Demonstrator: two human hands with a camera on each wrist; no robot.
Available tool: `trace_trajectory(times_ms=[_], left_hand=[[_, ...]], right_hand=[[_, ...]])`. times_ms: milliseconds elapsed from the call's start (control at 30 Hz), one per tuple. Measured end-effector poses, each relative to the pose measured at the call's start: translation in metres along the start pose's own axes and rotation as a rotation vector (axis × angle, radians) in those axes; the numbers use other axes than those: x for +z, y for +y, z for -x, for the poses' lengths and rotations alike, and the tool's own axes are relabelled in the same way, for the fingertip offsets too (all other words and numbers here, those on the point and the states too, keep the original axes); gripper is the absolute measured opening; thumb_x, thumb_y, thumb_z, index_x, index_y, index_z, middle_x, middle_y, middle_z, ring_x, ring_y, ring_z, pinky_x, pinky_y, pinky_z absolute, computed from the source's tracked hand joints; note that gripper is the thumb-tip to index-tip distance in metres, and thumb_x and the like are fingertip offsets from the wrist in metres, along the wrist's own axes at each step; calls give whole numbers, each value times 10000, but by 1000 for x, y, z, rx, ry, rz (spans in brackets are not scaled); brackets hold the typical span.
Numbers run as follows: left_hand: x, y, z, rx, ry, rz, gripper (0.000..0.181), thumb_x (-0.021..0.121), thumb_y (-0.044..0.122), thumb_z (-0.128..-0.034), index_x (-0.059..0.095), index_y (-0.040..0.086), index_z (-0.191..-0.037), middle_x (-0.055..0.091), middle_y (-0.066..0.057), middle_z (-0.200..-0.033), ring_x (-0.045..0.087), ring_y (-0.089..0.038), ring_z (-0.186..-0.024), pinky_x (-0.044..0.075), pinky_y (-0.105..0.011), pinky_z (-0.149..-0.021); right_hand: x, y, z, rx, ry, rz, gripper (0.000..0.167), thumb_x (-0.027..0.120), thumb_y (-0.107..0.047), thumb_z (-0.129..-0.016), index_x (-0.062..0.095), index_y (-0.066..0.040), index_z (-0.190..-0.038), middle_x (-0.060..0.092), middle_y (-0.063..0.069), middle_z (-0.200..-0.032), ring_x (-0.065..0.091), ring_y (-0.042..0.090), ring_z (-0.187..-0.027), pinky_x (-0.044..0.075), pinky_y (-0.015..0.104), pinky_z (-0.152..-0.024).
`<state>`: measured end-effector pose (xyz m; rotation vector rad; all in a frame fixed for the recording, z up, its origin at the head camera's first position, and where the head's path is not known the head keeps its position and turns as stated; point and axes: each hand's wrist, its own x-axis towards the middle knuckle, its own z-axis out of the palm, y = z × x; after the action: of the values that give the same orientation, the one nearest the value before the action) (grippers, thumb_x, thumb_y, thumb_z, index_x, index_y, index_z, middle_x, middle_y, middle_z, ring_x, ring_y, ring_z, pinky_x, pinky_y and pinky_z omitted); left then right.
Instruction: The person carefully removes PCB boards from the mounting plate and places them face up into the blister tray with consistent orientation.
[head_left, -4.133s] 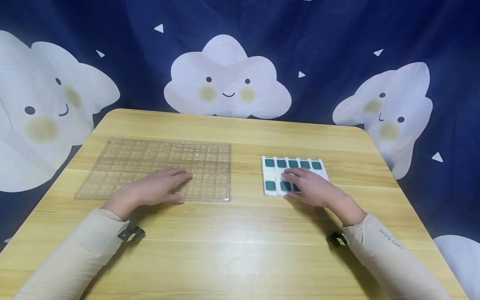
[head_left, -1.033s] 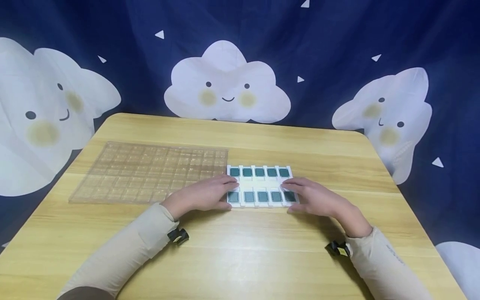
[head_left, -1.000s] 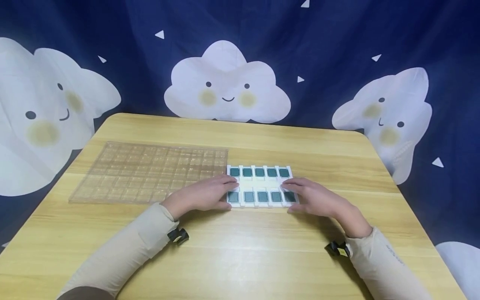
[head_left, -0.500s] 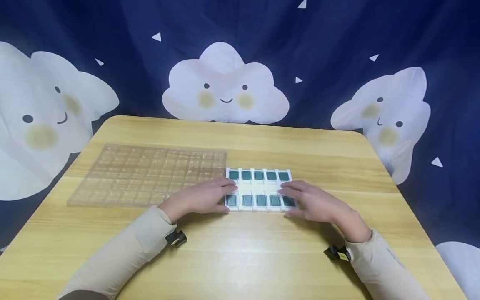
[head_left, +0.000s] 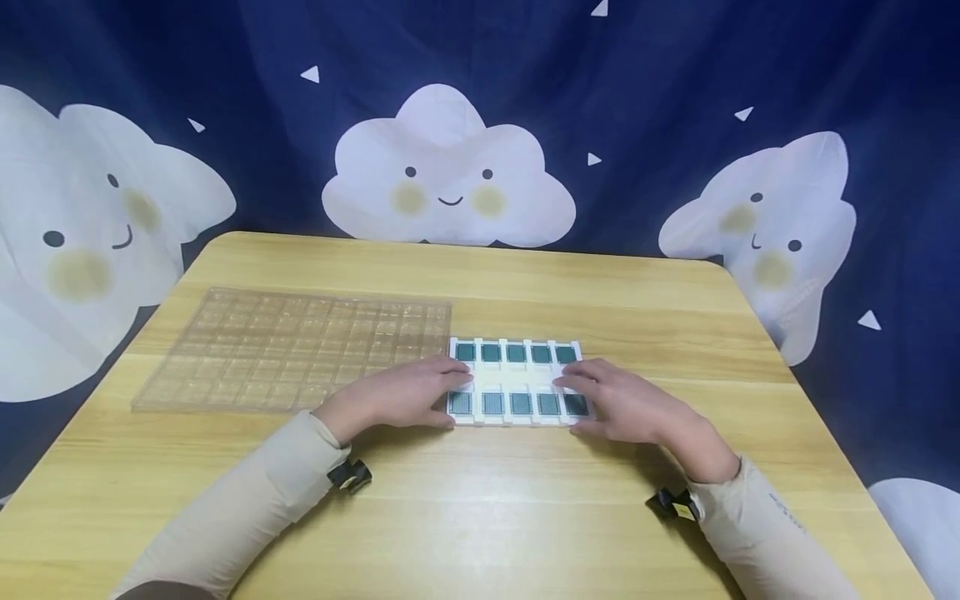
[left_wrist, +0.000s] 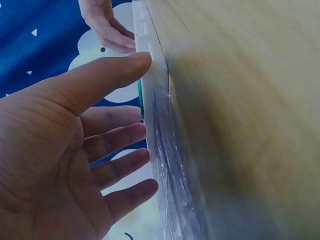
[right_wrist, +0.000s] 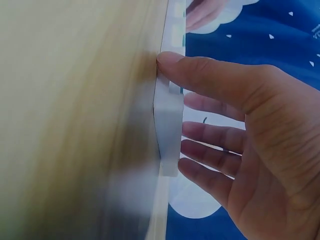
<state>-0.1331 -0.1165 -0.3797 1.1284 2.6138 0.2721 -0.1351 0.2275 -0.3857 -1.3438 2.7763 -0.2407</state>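
In the head view a white tray [head_left: 517, 377] lies flat on the table, bearing two rows of green square chip-like pieces [head_left: 517, 354]. My left hand [head_left: 401, 392] is at its left end: the thumb touches the near side, and nearly straight fingers reach the top. At the other end my right hand [head_left: 637, 406] touches the tray likewise, thumb at the near edge. Both wrist views show relaxed, spread fingers against the white rim [right_wrist: 169, 132]. A clear compartment tray [head_left: 292, 346] abuts the white tray's left side. My left hand hides part of it.
The wooden table [head_left: 487, 517] has a rounded back edge, and behind it hangs a dark blue cloth [head_left: 622, 67] with smiling clouds. Black wrist cameras sit under both sleeves [head_left: 247, 492].
Compared with four seconds ago, the white tray has slid left against the clear tray. My left hand has moved right, off the clear tray. Over the last second little differs.
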Motion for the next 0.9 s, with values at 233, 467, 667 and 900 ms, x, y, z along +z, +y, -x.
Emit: trace_trajectory(times_ms=[233, 467, 667, 900], left_hand=[[-1, 2, 2, -10, -15, 5, 717, 725, 399, -872, 470, 41, -1438, 422, -126, -1493, 354, -308, -1391, 280, -426, -1142], [-3, 2, 1, -18, -23, 20, 726, 734, 392, -864, 466, 45, -1442, 418, -129, -1493, 361, -302, -1385, 305, -428, -1128], [-9, -1, 1, -23, -3, 16, 723, 742, 378, -863, 471, 27, -1434, 429, -140, -1483, 358, -316, -1384, 292, -433, -1136], [-6, 1, 0, -12, -39, 30, 752, 742, 416, -852, 460, 58, -1450, 421, -132, -1490, 378, -305, -1374, 315, -428, -1124]], right_hand=[[-2, 1, 2, 7, -26, -8, 622, 774, -383, -827, 579, -105, -1347, 546, 118, -1341, 510, 303, -1230, 438, 462, -1024], [-3, 2, 2, 11, -8, -9, 638, 791, -392, -806, 590, -91, -1331, 554, 129, -1316, 521, 300, -1206, 453, 461, -1005], [-6, 4, -5, 17, 19, 8, 624, 802, -366, -795, 598, -96, -1319, 562, 124, -1301, 514, 296, -1205, 444, 460, -1013], [-2, 1, 2, 33, -10, -4, 628, 801, -383, -795, 599, -100, -1318, 567, 118, -1301, 517, 305, -1204, 442, 465, -1015]])
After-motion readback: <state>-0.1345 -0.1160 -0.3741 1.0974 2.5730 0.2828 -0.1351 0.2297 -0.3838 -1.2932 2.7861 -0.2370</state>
